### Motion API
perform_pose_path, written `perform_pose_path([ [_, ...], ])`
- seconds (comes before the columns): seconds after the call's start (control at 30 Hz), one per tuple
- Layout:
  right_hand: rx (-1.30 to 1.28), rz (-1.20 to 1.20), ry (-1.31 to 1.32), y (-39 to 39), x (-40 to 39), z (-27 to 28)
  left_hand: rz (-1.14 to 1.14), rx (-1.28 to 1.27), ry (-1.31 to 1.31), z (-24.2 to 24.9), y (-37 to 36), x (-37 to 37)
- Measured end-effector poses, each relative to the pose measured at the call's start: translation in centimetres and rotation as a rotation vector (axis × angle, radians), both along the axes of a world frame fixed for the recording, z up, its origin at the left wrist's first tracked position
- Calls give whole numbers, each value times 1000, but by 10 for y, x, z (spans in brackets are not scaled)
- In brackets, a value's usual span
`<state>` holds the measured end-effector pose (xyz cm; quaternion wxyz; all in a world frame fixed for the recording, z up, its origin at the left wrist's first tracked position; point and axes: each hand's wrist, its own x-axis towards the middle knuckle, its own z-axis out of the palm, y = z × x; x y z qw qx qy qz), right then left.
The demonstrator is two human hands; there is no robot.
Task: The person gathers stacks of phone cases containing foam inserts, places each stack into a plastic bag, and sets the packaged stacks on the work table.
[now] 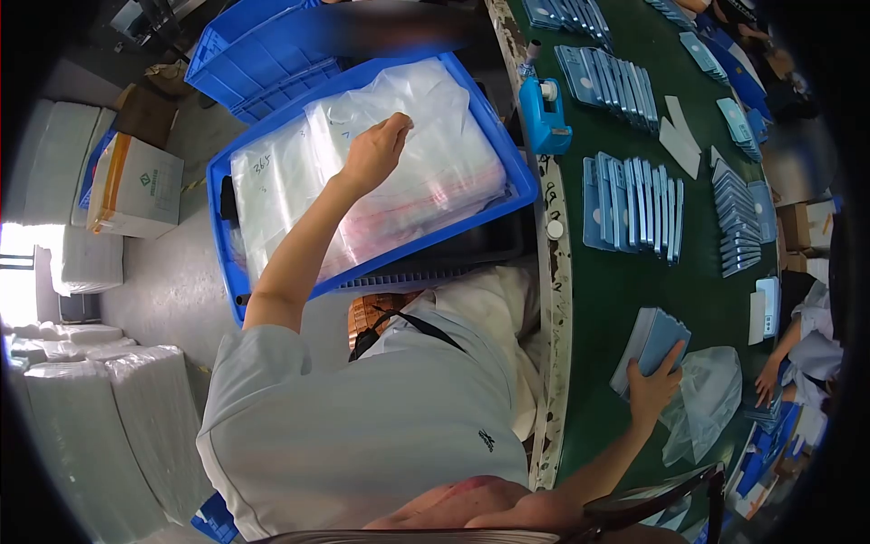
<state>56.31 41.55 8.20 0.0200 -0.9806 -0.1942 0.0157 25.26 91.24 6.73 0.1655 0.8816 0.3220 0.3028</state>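
My left hand [376, 156] is over a pile of clear plastic bags [299, 181] in a blue crate [372, 265]. Its fingers are pressed together, and whatever is between them is too small to make out. On the green table [603, 299], my right hand [652, 385] is wrapped round a stack of flat light-blue packs [648, 340]. A crumpled clear plastic bag [707, 399] lies just right of that hand. Farther up the table, more blue packs [634, 204] lean in rows.
A blue tape dispenser [546, 118] stands at the table's left edge, with white strips [680, 136] to its right. Co-workers sit across the table, one hand [768, 381] near packs. Another blue crate [263, 54], a carton [136, 186] and wrapped bundles [118, 426] are at left.
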Motion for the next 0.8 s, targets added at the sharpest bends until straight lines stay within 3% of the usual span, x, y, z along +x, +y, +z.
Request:
perform_pose_path([
  [0.17,83,50,31,-9,6,-5,5,163,-85,12,-9,11],
  [0.23,124,105,-4,-15,4,-5,-37,99,-67,8,-7,16],
  [0.4,65,-30,19,-9,-5,5,-116,147,-72,15,-15,34],
  [0.6,83,-18,38,-9,-8,11,-152,78,-79,38,-39,55],
  [0.8,112,-29,53,-13,-8,11,-287,-231,-14,64,-66,70],
])
